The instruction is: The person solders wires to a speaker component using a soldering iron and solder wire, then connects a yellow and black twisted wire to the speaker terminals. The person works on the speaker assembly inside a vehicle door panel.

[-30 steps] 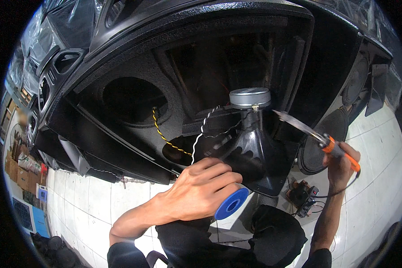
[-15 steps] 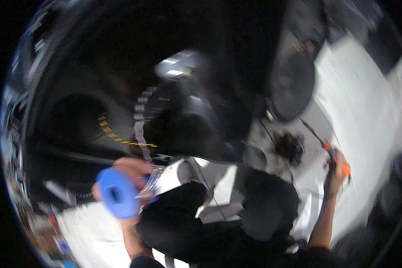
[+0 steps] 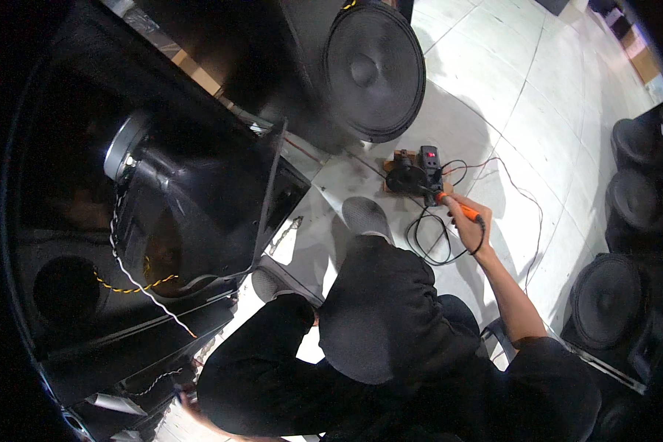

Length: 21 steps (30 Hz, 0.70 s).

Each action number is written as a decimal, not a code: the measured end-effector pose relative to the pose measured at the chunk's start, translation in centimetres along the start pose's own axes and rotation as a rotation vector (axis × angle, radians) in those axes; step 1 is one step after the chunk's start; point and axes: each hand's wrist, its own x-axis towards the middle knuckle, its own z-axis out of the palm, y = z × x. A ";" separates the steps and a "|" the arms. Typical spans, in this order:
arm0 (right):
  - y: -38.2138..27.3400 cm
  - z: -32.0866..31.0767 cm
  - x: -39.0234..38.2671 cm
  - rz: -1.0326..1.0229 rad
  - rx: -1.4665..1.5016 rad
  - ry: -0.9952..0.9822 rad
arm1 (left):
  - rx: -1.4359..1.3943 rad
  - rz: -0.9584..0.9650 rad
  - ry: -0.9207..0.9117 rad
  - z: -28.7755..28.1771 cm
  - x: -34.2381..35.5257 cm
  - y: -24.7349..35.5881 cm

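My right hand [image 3: 465, 221] grips an orange-handled soldering iron [image 3: 453, 204], its tip lowered onto the small black soldering stand [image 3: 414, 173] on the white tiled floor. The iron's black cord [image 3: 427, 243] loops on the floor beside my grey shoe [image 3: 365, 215]. My left hand [image 3: 188, 401] shows only as a sliver at the lower left, behind my dark trouser leg; what it holds is hidden. To the left lies the big black speaker cabinet [image 3: 199, 206], with a silver-capped driver [image 3: 121, 147] and white and yellow wires [image 3: 136, 283] inside.
A large loose speaker cone [image 3: 376, 70] leans at the top centre behind the stand. More black speaker cones [image 3: 611, 302] stand along the right edge. A thin red wire [image 3: 519, 195] runs across the floor tiles. My knees fill the lower middle.
My head has turned from the cabinet's inside down to the floor. The right hand brought the iron down to the stand. The left hand, which held a blue-and-white spool, dropped to the lower left.
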 end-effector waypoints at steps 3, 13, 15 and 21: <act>2.2 2.9 1.1 -0.284 -0.139 0.009 | 0.027 -0.092 0.092 -1.7 -0.6 -3.4; 9.0 7.8 4.1 -0.734 -0.868 -0.402 | 0.093 -0.408 0.401 -7.3 -2.7 -18.1; 14.4 7.3 5.3 -0.882 -0.854 -0.353 | 0.104 -0.480 0.419 -7.4 -2.2 -21.0; 12.6 4.8 5.8 -1.012 -0.749 -0.352 | 0.146 -0.612 0.461 -7.6 -2.1 -26.2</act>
